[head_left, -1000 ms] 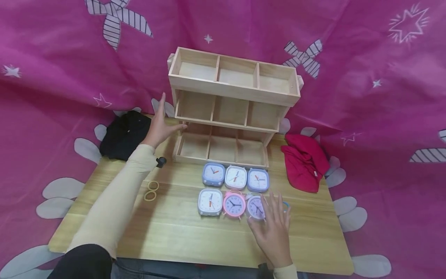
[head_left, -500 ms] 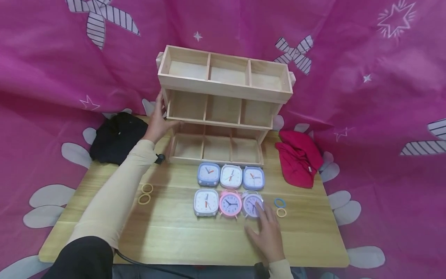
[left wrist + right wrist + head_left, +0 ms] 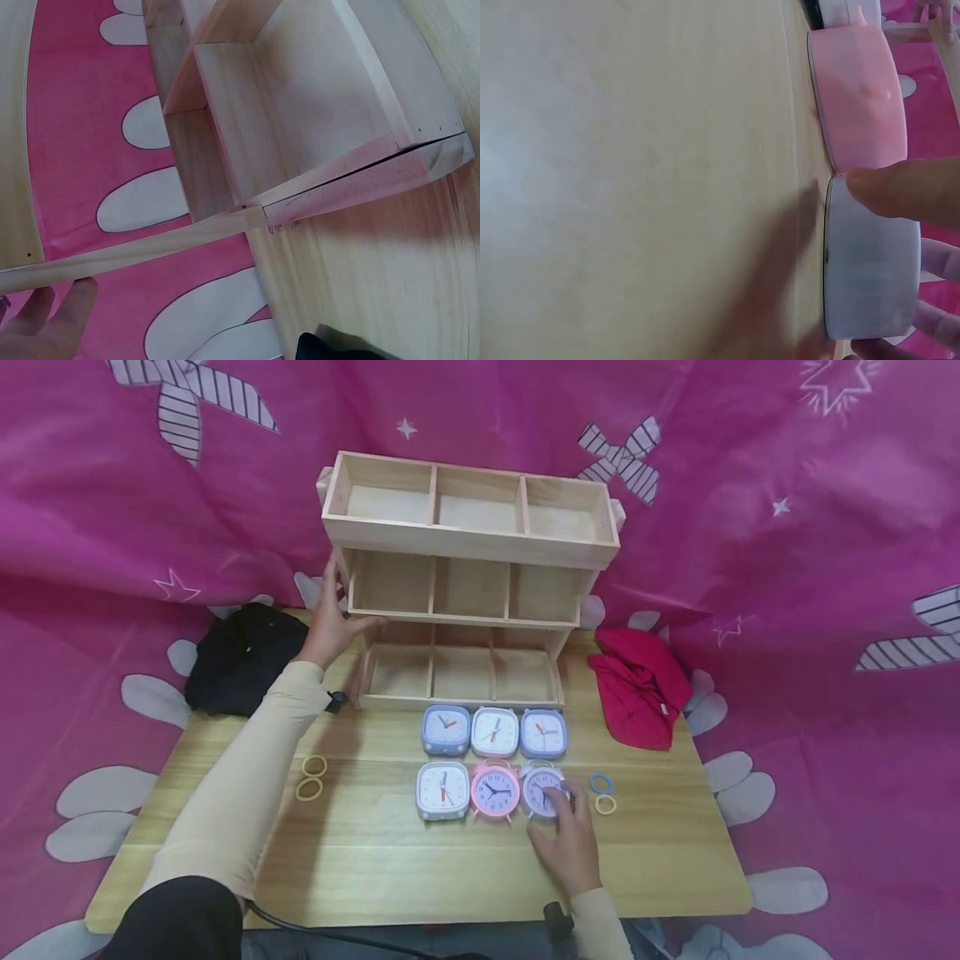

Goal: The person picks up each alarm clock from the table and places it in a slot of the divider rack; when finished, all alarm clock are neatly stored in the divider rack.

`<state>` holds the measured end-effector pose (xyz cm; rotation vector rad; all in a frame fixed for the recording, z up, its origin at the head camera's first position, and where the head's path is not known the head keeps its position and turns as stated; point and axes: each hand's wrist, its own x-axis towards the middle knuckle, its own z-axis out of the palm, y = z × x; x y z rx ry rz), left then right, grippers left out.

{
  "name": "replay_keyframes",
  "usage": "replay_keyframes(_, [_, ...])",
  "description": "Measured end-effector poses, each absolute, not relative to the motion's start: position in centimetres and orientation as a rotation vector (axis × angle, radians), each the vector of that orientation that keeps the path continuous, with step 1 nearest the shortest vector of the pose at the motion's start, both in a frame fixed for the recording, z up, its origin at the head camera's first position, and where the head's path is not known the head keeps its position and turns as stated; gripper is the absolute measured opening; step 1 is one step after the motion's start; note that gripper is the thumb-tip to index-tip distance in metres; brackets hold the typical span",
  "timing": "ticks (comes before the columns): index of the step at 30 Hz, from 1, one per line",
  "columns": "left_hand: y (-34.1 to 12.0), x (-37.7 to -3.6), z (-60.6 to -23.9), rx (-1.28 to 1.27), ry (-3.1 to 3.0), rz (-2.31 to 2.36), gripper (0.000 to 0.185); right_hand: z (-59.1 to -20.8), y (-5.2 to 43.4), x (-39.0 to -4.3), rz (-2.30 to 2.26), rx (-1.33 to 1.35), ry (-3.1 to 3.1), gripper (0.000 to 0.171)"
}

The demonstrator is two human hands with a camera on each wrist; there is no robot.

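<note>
on the table point(image 3: 375, 860), right hand point(image 3: 567, 845) fingers point(image 3: 900, 191) curled round the purple clock point(image 3: 542, 791); left hand point(image 3: 330, 625) fingers spread against the wooden shelf point(image 3: 465, 539)

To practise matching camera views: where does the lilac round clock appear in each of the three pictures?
Head: the lilac clock lies low and right of centre, at the right end of the front row, under the right hand.
Left wrist: not in it; only the shelf shows.
Right wrist: lower right, seen edge-on, a fingertip on it.
Shared landmark: the pink clock beside it.
</note>
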<state>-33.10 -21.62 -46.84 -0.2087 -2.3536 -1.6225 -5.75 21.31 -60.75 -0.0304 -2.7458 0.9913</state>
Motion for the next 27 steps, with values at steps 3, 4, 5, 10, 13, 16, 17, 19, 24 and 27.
replay_keyframes(3, [-21.7,-33.1,-46.7,-0.2,-2.363,-1.614,0.132,-60.9,21.4,-6.6,1.03,-0.028,-2.725,0.061])
replay_keyframes(4, [-21.7,-33.1,-46.7,-0.196,-2.368,-1.611,0.131,-61.0,21.4,-6.8,1.035,-0.032,-2.729,0.06])
replay_keyframes(5, [-21.8,-33.1,-46.7,-0.193,-2.375,-1.606,0.131,-61.1,21.4,-7.0,1.039,-0.037,-2.735,0.058])
replay_keyframes(10, [-21.8,-33.3,-46.9,-0.204,-2.382,-1.608,0.132,-61.3,21.8,-7.9,1.041,-0.061,-2.786,0.051])
replay_keyframes(13, [-21.8,-33.4,-47.0,-0.208,-2.378,-1.623,0.132,-61.0,22.1,-8.1,1.056,-0.061,-2.792,0.05])
replay_keyframes(16, [-21.8,-33.5,-47.2,-0.206,-2.365,-1.643,0.133,-60.7,22.6,-7.8,1.071,-0.056,-2.792,0.051])
replay_keyframes(17, [-21.8,-33.5,-47.2,-0.208,-2.361,-1.648,0.133,-60.6,22.8,-7.6,1.079,-0.058,-2.795,0.052])
replay_keyframes(19, [-21.7,-33.6,-47.2,-0.213,-2.355,-1.65,0.133,-60.3,23.2,-7.1,1.101,-0.071,-2.804,0.052])
replay_keyframes(24, [-21.6,-33.7,-47.2,-0.212,-2.365,-1.643,0.132,-59.3,24.1,-5.4,1.144,-0.154,-2.84,0.052])
replay_keyframes(27, [-21.6,-33.7,-47.1,-0.207,-2.367,-1.64,0.131,-58.1,24.5,-4.9,1.19,-0.181,-2.834,0.053])
